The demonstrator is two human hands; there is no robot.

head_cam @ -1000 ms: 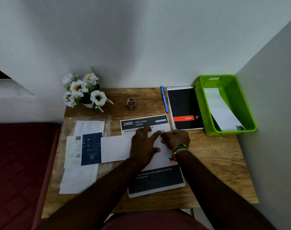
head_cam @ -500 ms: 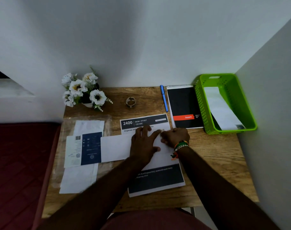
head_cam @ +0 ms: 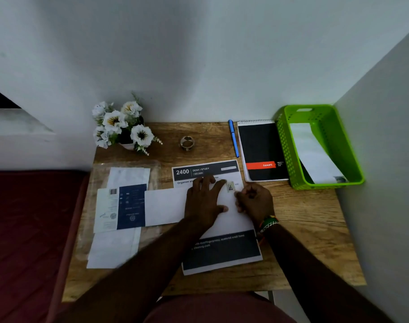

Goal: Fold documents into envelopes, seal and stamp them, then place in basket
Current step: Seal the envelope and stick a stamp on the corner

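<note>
A white envelope [head_cam: 166, 206] lies across a printed sheet [head_cam: 222, 252] in the middle of the wooden table [head_cam: 303, 241]. A small stamp [head_cam: 230, 186] sits on the envelope's far right corner. My left hand [head_cam: 204, 203] lies flat on the envelope with its fingers spread, the fingertips just left of the stamp. My right hand [head_cam: 254, 201] is at the envelope's right end with its fingers curled, just right of the stamp and off it. The green basket [head_cam: 285, 145] at the far right holds another white envelope [head_cam: 313, 152].
A black spiral notebook [head_cam: 261, 148] and a blue pen [head_cam: 233, 138] lie beside the basket. A pot of white flowers [head_cam: 122, 127] and a small metal ring [head_cam: 187, 143] stand at the back. A blue and white envelope pack [head_cam: 129, 206] lies on papers at the left. Walls close in behind and on the right.
My right hand has drawn back to the right off the envelope's corner, and the stamp now shows there. My left hand has stayed flat on the envelope.
</note>
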